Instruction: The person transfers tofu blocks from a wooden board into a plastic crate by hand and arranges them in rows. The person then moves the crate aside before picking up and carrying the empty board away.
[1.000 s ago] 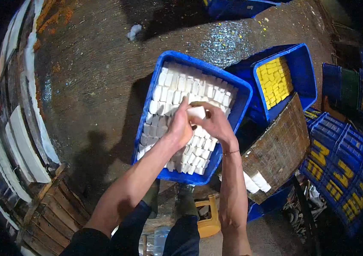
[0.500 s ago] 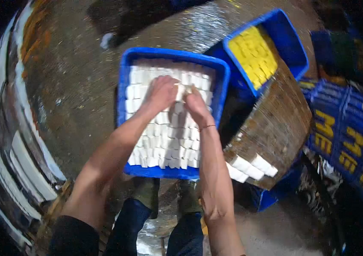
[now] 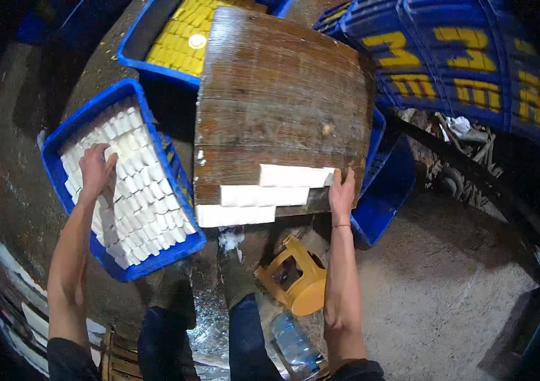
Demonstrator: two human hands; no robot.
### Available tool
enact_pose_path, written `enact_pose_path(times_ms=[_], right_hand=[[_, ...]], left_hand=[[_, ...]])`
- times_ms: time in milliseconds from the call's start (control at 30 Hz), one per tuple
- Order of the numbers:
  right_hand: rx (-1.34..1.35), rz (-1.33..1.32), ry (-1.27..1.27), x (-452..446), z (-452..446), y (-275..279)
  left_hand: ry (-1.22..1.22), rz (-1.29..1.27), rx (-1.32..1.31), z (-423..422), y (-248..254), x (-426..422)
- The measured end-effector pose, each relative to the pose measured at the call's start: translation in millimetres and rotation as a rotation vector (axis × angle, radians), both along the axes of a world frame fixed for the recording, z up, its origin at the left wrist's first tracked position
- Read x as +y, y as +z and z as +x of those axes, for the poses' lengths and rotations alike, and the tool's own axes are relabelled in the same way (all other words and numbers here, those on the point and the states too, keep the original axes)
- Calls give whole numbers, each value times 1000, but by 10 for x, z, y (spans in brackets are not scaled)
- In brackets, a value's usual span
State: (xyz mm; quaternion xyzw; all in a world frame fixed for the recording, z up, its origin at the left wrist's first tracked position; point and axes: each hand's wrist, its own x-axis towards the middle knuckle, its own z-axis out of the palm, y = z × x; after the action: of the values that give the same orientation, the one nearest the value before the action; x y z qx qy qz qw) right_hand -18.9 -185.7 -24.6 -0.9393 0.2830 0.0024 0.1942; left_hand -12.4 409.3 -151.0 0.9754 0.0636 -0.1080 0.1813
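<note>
My left hand (image 3: pixel 97 170) rests over white blocks (image 3: pixel 146 184) packed in rows in a blue crate (image 3: pixel 199 242) at the left. Its fingers are bent and the thumb stands apart from them; nothing shows in its grip. On a brown wooden board (image 3: pixel 283 95), more white blocks (image 3: pixel 263 195) lie in three stepped rows along the near edge. My right hand (image 3: pixel 342 192) is at the right end of the farthest row, thumb and fingers apart, touching or nearly touching the end block.
Behind stands a blue crate of yellow blocks (image 3: pixel 178 38) with a small round white thing (image 3: pixel 197 41) on top. Stacked blue crates (image 3: pixel 448 63) with yellow lettering are at the upper right. A yellow stool (image 3: pixel 298 279) and a clear plastic bottle (image 3: pixel 294 341) are by my legs.
My view has turned right, bringing the board to the middle. My right hand has left the crate for the row's end on the board; my left hand stays over the crate.
</note>
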Motion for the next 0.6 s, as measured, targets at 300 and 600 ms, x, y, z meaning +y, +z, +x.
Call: enact_pose_path(times_ms=[300, 600], right_hand=[[-221, 401, -168, 76, -128, -30], [24, 235, 80, 369, -405, -180]], left_hand=[[73, -59, -251, 40, 554, -808], [189, -466, -341, 141, 1405, -2372]])
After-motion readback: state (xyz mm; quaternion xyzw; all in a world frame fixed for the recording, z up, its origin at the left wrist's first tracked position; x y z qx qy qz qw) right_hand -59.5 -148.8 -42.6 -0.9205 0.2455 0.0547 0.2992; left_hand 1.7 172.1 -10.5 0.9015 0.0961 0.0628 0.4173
